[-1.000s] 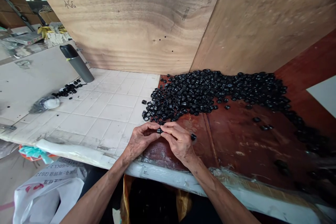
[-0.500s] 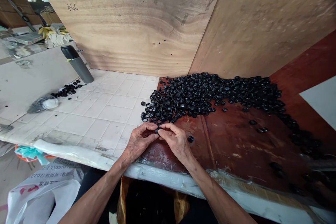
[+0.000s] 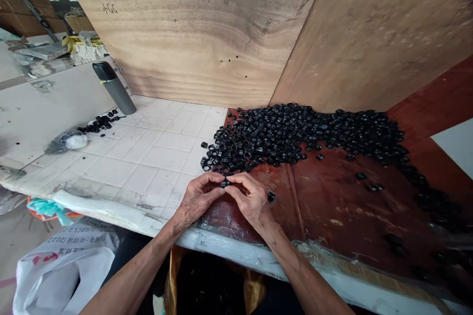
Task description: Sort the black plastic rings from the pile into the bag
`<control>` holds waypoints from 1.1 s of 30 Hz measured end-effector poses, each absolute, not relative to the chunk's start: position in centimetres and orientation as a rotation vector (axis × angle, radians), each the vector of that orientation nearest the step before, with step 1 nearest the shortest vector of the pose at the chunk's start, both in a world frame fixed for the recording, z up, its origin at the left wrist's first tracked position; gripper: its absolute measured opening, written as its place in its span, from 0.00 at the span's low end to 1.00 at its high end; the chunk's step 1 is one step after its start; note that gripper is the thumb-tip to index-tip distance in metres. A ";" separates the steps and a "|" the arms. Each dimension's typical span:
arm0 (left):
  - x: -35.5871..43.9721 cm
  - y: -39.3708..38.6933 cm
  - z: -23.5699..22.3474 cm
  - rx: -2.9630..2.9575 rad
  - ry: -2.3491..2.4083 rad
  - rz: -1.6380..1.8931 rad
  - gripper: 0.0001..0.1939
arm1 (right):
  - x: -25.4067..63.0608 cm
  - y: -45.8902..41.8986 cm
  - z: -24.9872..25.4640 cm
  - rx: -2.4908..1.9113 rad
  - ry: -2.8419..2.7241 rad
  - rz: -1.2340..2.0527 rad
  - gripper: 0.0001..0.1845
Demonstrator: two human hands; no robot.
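Between my fingertips is a small black ring-like part point(image 3: 224, 183), just in front of a large pile of similar black parts point(image 3: 281, 133). My left hand point(image 3: 199, 197) pinches it from the left with thumb and forefinger. From the other side, my right hand point(image 3: 249, 197) pinches the same piece, its fingertips close to the left ones. A single loose black part point(image 3: 271, 197) lies on the red-brown board right beside my right hand. The fingers cover some of the held piece, so its exact shape is hard to make out.
Behind the pile stands a plywood panel point(image 3: 199, 44). A grey flask point(image 3: 120, 91) leans at the back left, near a plastic bag point(image 3: 66, 141) and scattered black pieces point(image 3: 101, 123). Below the table edge point(image 3: 236, 258) an open sack point(image 3: 173, 280) holds dark contents.
The held part shows more fully between the fingertips, and my right fingers have shifted slightly. The whole view has moved a little, with the scene sliding to the right.
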State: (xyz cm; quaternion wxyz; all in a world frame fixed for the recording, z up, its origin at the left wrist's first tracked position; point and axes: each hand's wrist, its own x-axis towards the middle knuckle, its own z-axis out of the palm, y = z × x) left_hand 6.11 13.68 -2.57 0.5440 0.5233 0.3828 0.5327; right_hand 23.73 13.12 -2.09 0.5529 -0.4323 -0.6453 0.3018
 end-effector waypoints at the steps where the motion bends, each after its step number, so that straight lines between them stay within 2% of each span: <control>1: 6.1 13.7 -2.6 1.274 0.915 1.277 0.11 | 23.7 13.1 -2.2 -1.053 -1.508 0.747 0.05; 10: 5.9 13.6 -3.0 1.434 0.940 1.280 0.09 | 23.7 13.1 -1.7 -1.176 -1.370 1.079 0.11; 13: 5.9 13.6 -3.0 1.372 0.973 1.252 0.09 | 23.7 13.2 -1.8 -1.152 -1.394 1.023 0.08; 16: 5.9 13.7 -2.8 1.241 0.980 1.203 0.11 | 23.7 13.2 -1.9 -1.052 -1.521 0.806 0.04; 19: 6.0 13.7 -2.6 1.182 0.967 1.176 0.13 | 23.7 13.1 -2.1 -0.987 -1.588 0.686 0.07; 24: 6.1 13.8 -2.8 1.381 0.964 1.272 0.10 | 23.6 12.8 -2.7 -1.098 -1.594 0.725 0.15; 28: 6.2 13.8 -3.0 1.458 0.965 1.285 0.09 | 23.5 12.5 -2.6 -1.135 -1.603 0.816 0.10; 33: 6.2 13.8 -2.9 1.428 0.955 1.287 0.09 | 23.6 12.7 -1.8 -1.188 -1.495 0.974 0.09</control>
